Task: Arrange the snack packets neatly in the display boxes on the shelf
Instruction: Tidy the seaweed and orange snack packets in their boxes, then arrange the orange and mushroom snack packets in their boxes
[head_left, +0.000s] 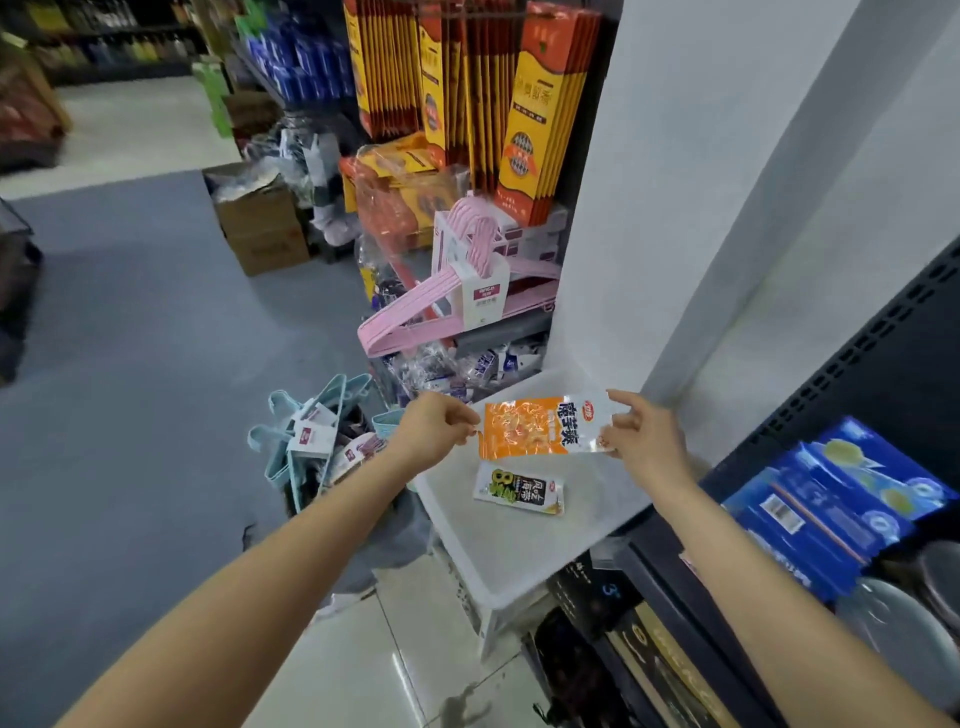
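Hands first: your left hand (434, 428) and your right hand (641, 439) both reach out near the middle of the frame. Together they hold one orange snack packet (540, 427) flat in the air. Your left hand pinches the packet's left edge with curled fingers. Your right hand pinches the right end, with the thumb on top and the other fingers tucked under.

You hold the packet just above a white plastic stool (498, 551). A smaller packet, white and black with a green 8 on it (518, 490), lies flat on the stool top, just below the orange one in the frame.

At the lower right you see a dark shelf (893, 332) with blue snack boxes (831, 512) on it. Pink hangers (457, 296) sit in a pile above your hands in the frame. Light blue hangers (306, 436) lie to the left of your left hand. Tall orange and yellow boxes (540, 114) stand at the top middle. A brown cardboard box (260, 223) sits on the grey floor (130, 364) at the upper left.
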